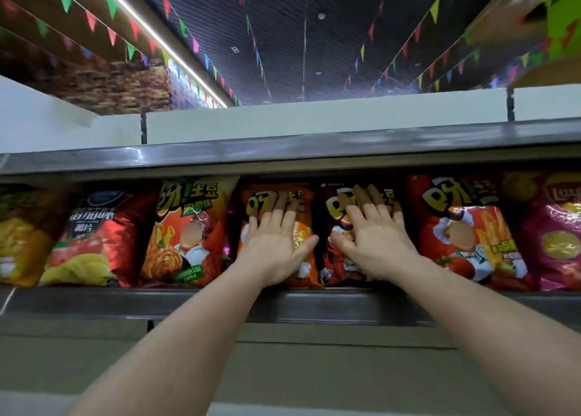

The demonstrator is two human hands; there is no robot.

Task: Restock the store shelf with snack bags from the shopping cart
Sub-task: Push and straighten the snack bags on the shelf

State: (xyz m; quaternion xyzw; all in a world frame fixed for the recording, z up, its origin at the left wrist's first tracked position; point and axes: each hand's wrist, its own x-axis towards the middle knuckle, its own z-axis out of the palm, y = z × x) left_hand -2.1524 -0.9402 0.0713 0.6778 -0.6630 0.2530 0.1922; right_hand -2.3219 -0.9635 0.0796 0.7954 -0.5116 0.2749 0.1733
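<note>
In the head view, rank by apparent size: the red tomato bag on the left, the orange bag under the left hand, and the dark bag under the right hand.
1. Red tomato bag, widest and fully visible.
2 and 3. Orange bag and dark bag look alike; the left hand and right hand cover much of each, so no ranking between them.

A shop aisle is showing here. Branded snack bags [185, 230] are standing side by side, facing out, along a grey metal shelf [314, 305] with another shelf edge [283, 151] running above them. Strings of coloured pennant flags [132, 28] are hanging under a dark slatted ceiling [314, 38], and a long light strip [163, 44] is glowing.
</note>
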